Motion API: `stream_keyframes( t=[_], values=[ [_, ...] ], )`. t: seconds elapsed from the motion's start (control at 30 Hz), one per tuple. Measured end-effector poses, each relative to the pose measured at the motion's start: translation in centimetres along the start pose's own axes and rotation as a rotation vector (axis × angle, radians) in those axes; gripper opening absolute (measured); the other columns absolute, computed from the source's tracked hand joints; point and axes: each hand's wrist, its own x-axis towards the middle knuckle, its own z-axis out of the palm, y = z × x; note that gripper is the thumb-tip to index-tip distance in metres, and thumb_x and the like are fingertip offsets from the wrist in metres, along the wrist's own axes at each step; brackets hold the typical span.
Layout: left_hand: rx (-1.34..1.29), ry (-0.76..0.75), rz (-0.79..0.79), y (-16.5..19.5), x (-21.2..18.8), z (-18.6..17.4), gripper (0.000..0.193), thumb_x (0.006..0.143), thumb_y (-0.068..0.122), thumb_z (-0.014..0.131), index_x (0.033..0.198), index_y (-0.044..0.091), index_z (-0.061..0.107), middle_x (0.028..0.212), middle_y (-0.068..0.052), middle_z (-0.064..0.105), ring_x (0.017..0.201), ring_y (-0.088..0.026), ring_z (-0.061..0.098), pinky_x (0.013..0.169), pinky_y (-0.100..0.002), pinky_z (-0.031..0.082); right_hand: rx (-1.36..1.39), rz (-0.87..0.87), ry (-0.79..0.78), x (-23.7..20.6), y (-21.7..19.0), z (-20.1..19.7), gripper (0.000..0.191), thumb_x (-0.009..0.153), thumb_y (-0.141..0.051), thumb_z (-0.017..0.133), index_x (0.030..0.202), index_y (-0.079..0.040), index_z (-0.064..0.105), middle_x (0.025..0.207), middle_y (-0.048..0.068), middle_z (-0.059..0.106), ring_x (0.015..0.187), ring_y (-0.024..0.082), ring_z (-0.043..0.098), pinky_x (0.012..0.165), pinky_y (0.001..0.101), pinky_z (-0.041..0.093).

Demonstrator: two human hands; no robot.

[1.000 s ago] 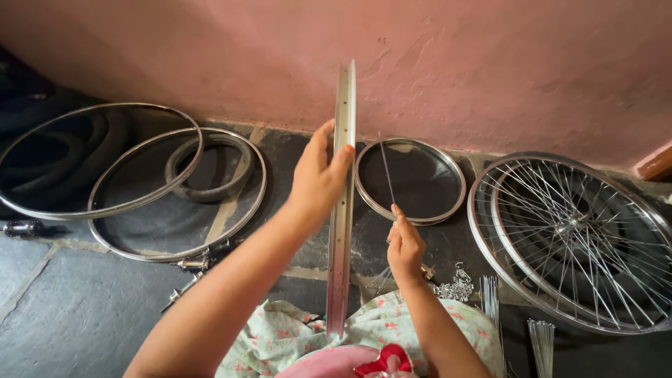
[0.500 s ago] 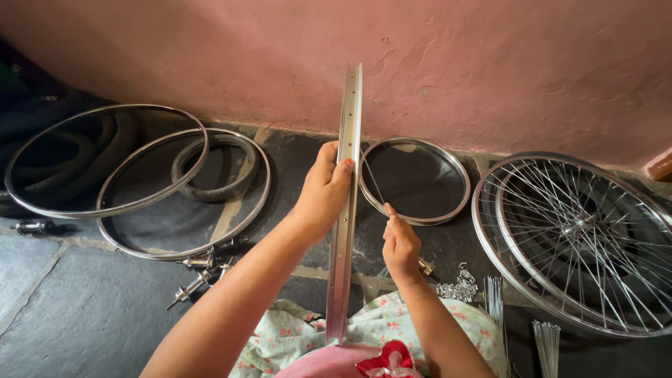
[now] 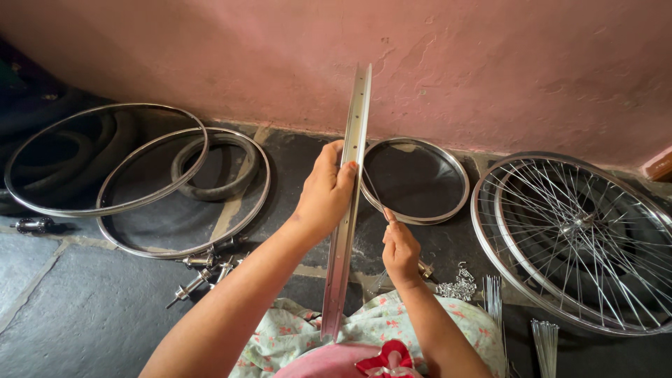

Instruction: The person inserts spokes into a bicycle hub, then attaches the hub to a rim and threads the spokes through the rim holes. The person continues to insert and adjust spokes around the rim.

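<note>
Lacing step, by my read: I've got the bare rim (image 3: 348, 203) stood on edge, bottom on my lap, top toward 12 o'clock. My left hand (image 3: 324, 192) is closed around its upper part, steadying it. My right hand (image 3: 400, 250) is pinched shut on a thin spoke (image 3: 372, 192) at the rim's 3 o'clock side, tip running up toward the inner face. Next move probably needs the rim kept still and the spoke end lined up with a hole. Loose spokes (image 3: 493, 297) and a finished wheel (image 3: 577, 241) at 3 o'clock, spare rims (image 3: 183, 192) at 9.
</note>
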Motion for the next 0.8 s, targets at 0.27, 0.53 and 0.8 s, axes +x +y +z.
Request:
stream_keyframes(
  t=[0.27, 0.53, 0.8],
  values=[
    [-0.401, -0.122, -0.033, -2.5, 0.5, 0.9, 0.028, 0.109, 0.019, 0.047, 0.126, 0.004, 0.063, 0.106, -0.006, 0.066, 0.096, -0.012, 0.058, 0.089, -0.030, 0.050, -0.007, -0.004, 0.039, 0.0, 0.3, 0.9, 0.044, 0.097, 0.012, 0.052, 0.138, 0.000, 0.062, 0.080, 0.008, 0.062, 0.065, 0.015, 0.059, 0.062, 0.0284, 0.051],
    [-0.451, -0.147, -0.035, -1.6, 1.0, 0.6, 0.028, 0.105, 0.025, 0.057, 0.120, 0.003, 0.065, 0.103, -0.001, 0.067, 0.097, -0.009, 0.058, 0.089, -0.027, 0.048, 0.138, 0.024, 0.047, 0.8, -1.1, 3.0, 0.039, 0.099, 0.011, 0.049, 0.136, 0.005, 0.060, 0.116, 0.019, 0.074, 0.064, 0.016, 0.059, 0.061, 0.0279, 0.052],
    [-0.505, -0.261, -0.221, 2.0, 2.2, 1.0, 0.042, 0.072, 0.004, 0.076, 0.111, 0.002, 0.061, 0.096, -0.006, 0.067, 0.087, -0.017, 0.066, 0.076, -0.034, 0.055, 0.063, 0.002, 0.090, 3.8, -2.1, 4.7, 0.029, 0.107, 0.003, 0.054, 0.135, -0.001, 0.062, 0.102, 0.018, 0.069, 0.088, 0.031, 0.068, 0.077, 0.0378, 0.057]
  ],
)
